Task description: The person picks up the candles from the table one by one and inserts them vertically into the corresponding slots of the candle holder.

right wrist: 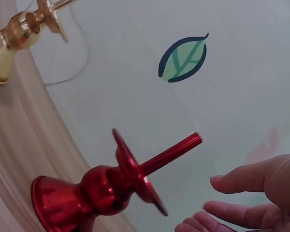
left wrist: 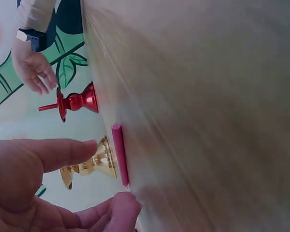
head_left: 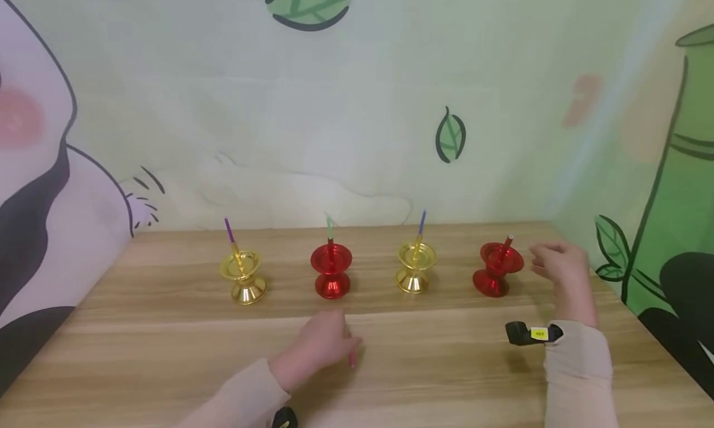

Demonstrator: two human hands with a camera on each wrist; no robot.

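My left hand [head_left: 320, 344] is low over the table, thumb and fingers parted around a pink candle [left wrist: 120, 154] that lies on the wood. In the left wrist view the thumb is apart from the candle and the fingertips are near its end. My right hand [head_left: 562, 264] hovers beside the rightmost red candle holder [head_left: 496, 270], its loosely bent fingers [right wrist: 237, 212] holding nothing. That holder's tube [right wrist: 176, 152] has no candle standing in it.
Three more holders stand in the row: a gold one [head_left: 241, 266] with a purple candle [head_left: 229, 230], a red one [head_left: 331, 282] with a pale green candle [head_left: 330, 228], and a gold one [head_left: 413, 281] with a blue candle [head_left: 421, 222]. A printed backdrop [head_left: 379, 93] rises behind the table.
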